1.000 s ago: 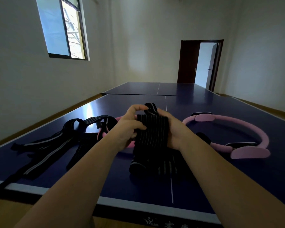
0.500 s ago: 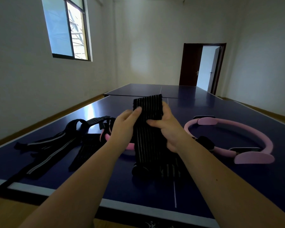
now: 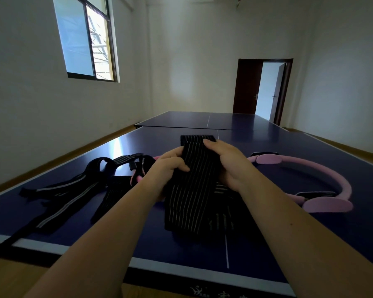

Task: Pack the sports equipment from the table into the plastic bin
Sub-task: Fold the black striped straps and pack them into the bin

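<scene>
Second pink piece (image 3: 134,179) mostly behind left forearm (image 3: 127,203) and striped wrap (image 3: 190,190) (just slivers)

Both hands (image 3: 202,168) hold a striped black band (image 3: 192,190).

Dim room, daylight from the window (image 3: 88,39) and open doorway (image 3: 269,91); glare on the table (image 3: 119,147); walls bow outward, shadowed corners perhaps slightly soft.

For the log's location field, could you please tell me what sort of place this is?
Likely a table tennis room: a blue ping-pong table, a second table behind it, plain white walls.
</scene>
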A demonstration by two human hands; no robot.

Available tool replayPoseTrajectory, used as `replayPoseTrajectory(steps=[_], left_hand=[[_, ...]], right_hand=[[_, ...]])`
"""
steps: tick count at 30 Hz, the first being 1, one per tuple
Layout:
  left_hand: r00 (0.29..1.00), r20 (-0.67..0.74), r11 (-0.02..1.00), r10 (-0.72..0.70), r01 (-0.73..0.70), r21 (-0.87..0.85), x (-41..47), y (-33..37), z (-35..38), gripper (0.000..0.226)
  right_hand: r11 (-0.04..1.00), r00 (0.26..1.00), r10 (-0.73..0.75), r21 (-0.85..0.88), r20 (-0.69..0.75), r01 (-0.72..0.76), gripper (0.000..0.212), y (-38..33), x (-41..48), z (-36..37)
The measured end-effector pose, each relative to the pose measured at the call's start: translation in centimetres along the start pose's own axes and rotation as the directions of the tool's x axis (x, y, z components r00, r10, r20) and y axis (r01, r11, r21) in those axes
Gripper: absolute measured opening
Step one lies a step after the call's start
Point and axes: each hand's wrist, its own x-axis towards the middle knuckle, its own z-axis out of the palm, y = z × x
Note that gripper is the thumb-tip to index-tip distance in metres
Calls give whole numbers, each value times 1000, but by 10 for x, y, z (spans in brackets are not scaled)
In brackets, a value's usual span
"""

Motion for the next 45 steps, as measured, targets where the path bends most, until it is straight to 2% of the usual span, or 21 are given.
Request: replayPoseTrajectory(steps=[4, 6, 9, 12, 14, 16, 19, 20, 22, 23, 24, 26, 30, 33, 35, 38, 40, 44, 45], left_hand=[[995, -54, 996, -87, 87, 0, -1, -3, 4, 29], [993, -60, 995, -98, 97, -24, -1, -4, 6, 30], [984, -118, 990, -137, 131, -56, 0, -3, 8, 31], [974, -103, 978, -202, 194, -79, -1, -2, 10, 37], [969, -121, 976, -214, 207, -67, -1, -1, 14, 32], [968, -186, 983, -169, 178, 33, 0, -2, 16, 25], [956, -286, 993, -63, 89, 79, 6, -4, 18, 27], [945, -326, 997, -31, 54, 62, 7, -3, 19, 25], [917, -398, 997, 23, 11, 82, 9, -1, 19, 19], [900, -432, 990, 49, 13, 140, 11, -3, 18, 18], [883, -463, 977, 71, 34, 213, 14, -5, 17, 17], [864, -502, 960, 46, 101, 261, 19, -12, 12, 27], [865, -426, 964, -265, 250, -92, 20, -20, 10, 80], [880, -326, 938, -346, 326, -116, 17, -21, 9, 87], [896, -240, 924, -375, 381, -20, 13, -19, 13, 78], [914, -239, 925, -328, 362, 113, 11, -19, 18, 31], [919, -299, 936, -258, 315, 159, 13, -22, 19, 25], [889, -423, 966, -174, 238, 103, 16, -19, 23, 22], [878, -453, 969, -156, 225, 103, 17, -18, 23, 20]], right_hand=[[984, 986, -167, -65, -8, 166, 33, 3, 0, 2], [983, 985, -174, -57, -18, 173, 31, 5, -2, 1], [981, 986, -167, -106, -21, 164, 52, 8, -7, 1], [956, 974, -228, -194, -16, 220, 54, 14, -8, 1], [957, 975, -219, -204, -27, 209, 55, 16, -9, -2], [976, 982, -185, -121, -26, 180, 54, 15, -8, -4], [994, 996, -92, 49, -23, 93, 33, 16, -5, -9], [999, 999, -42, 15, -25, 42, 32, 18, -5, -10], [978, 999, 33, -205, 7, -31, 49, 24, -5, -13], [953, 998, 34, -301, 47, -18, 47, 27, -7, -12], [935, 997, 8, -354, 79, 21, 36, 30, -10, -11], [936, 994, -53, -343, 93, 82, 24, 33, -12, -10], [959, 985, -159, -227, 64, 170, 28, 32, -15, -10], [979, 988, -153, -140, -17, 149, 36, 30, -17, -15], [977, 986, -167, -136, -16, 163, 39, 33, -16, -16], [971, 985, -167, -179, -48, 156, 44, 39, -14, -16], [975, 989, -137, -183, -50, 126, 45, 40, -13, -18], [1000, 999, -26, -16, 40, 27, 35, 38, -17, -22], [999, 999, -13, -34, 52, 15, 31, 40, -16, -21]])
